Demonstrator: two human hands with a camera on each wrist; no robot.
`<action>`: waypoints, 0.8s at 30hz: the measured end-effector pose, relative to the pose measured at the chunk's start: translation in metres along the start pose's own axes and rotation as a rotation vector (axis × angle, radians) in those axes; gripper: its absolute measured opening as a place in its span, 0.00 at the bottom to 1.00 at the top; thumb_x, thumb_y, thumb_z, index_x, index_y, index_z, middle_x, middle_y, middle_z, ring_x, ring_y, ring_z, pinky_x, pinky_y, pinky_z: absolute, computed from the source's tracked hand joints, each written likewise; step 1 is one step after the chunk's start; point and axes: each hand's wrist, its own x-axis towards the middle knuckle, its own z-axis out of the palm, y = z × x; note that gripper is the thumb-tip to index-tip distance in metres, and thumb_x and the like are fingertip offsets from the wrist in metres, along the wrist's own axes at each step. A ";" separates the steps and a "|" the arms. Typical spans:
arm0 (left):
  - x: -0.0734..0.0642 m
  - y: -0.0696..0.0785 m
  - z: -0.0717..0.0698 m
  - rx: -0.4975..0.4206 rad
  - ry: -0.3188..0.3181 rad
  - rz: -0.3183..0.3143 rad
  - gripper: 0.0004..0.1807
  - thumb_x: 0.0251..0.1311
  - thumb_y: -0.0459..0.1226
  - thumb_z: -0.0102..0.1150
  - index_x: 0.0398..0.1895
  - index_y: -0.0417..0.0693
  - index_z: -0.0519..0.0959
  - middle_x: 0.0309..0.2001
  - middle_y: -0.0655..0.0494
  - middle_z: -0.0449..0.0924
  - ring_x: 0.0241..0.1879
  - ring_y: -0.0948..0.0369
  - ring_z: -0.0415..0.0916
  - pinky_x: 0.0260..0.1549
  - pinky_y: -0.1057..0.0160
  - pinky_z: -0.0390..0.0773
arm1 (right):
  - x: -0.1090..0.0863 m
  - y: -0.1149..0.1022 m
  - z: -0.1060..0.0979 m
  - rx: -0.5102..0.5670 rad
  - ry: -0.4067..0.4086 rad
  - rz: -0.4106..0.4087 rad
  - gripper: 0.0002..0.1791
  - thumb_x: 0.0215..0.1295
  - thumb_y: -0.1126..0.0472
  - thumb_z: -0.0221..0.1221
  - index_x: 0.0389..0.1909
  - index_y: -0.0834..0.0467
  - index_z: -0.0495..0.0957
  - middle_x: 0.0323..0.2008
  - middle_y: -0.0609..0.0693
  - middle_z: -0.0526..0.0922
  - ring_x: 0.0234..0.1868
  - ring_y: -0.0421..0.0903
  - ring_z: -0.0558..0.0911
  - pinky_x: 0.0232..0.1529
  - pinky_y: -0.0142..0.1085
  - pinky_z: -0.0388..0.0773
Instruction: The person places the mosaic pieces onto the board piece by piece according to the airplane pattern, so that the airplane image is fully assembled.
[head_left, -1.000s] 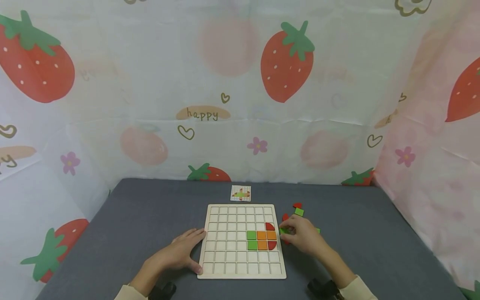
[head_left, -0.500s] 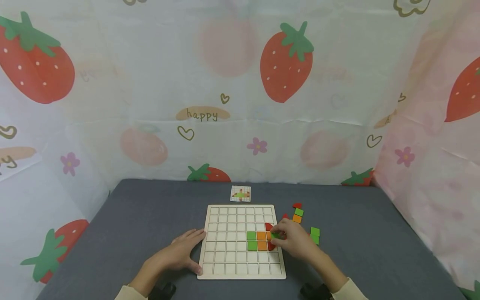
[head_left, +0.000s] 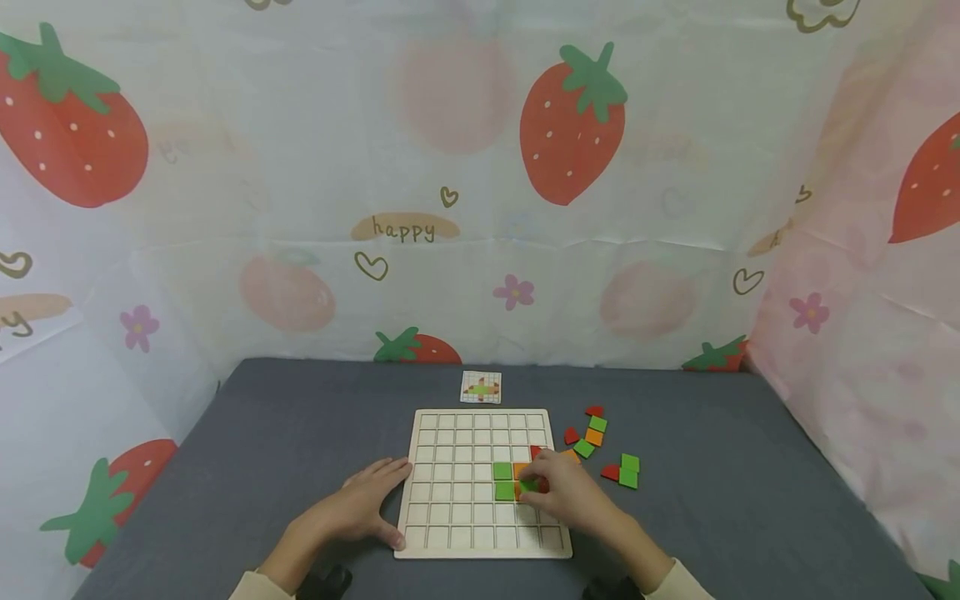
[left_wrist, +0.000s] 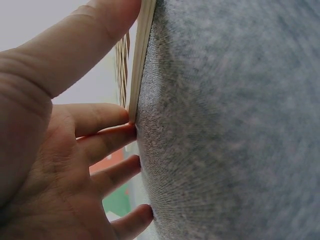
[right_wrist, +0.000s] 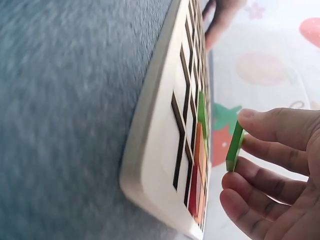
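Note:
A pale wooden grid board (head_left: pixel 450 525) lies on the table, with green, orange and red tiles set in cells on its right side. My right hand (head_left: pixel 570 492) is over those tiles and pinches a green square tile (right_wrist: pixel 235 145) between thumb and fingers; in the right wrist view the tile is held up off the board. My left hand (head_left: pixel 360 500) rests at the board's left edge, fingers spread and straight. In the left wrist view, the thumb (left_wrist: pixel 85 40) and fingertips touch the board's side (left_wrist: pixel 140 65). My right hand hides some of the placed tiles.
A small picture card (head_left: pixel 481 387) lies behind the board. Right of the board are loose tiles, among them a red piece (head_left: pixel 595 411), an orange square (head_left: pixel 594 437) and a green square (head_left: pixel 628 479). Strawberry-printed cloth (head_left: pixel 465 167) hangs around the grey table (head_left: pixel 315 417).
My right hand has carried the green tile leftward from beside the board to above the placed tiles, uncovering loose pieces on the right. My left hand has stayed put.

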 end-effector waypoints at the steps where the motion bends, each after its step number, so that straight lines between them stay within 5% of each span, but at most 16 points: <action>1: 0.000 0.000 0.000 0.000 0.001 0.001 0.58 0.35 0.46 0.79 0.72 0.37 0.61 0.74 0.42 0.58 0.75 0.39 0.49 0.65 0.31 0.52 | 0.000 -0.001 0.001 0.007 -0.003 -0.005 0.09 0.57 0.62 0.68 0.38 0.59 0.85 0.31 0.46 0.76 0.28 0.37 0.67 0.26 0.28 0.65; 12: 0.000 -0.001 0.001 -0.010 0.008 -0.005 0.58 0.35 0.46 0.79 0.72 0.38 0.61 0.74 0.42 0.58 0.75 0.39 0.49 0.64 0.30 0.52 | 0.005 -0.010 0.013 0.016 -0.058 0.002 0.10 0.56 0.59 0.68 0.38 0.58 0.86 0.29 0.44 0.75 0.28 0.36 0.67 0.27 0.27 0.64; 24: 0.001 -0.001 0.001 -0.014 0.004 0.001 0.58 0.35 0.46 0.79 0.72 0.37 0.61 0.74 0.42 0.58 0.75 0.39 0.48 0.65 0.30 0.52 | 0.006 -0.018 0.024 -0.104 -0.069 -0.041 0.09 0.57 0.59 0.68 0.37 0.56 0.86 0.32 0.42 0.77 0.32 0.33 0.71 0.32 0.26 0.72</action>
